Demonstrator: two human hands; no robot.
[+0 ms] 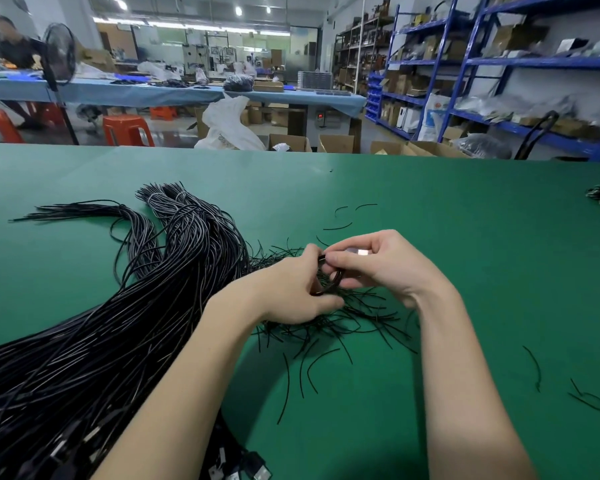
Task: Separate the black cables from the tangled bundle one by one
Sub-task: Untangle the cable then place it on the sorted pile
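The person's left hand (291,292) and right hand (378,265) met over the green desk (465,271), fingers of both curled round one small looped black cable (329,282) held just above a scatter of short black ties (343,327). Something small and shiny showed between the right thumb and forefinger; what it was could not be told. The big tangled bundle (101,323) lay to the left, sweeping from the near edge toward the far side, with connector ends near the bottom of the view. The step in hand looked like working a single cable free, perhaps undoing its tie. The next move would likely call for drawing it clear without dragging neighbours, then setting it well apart from the bundle.
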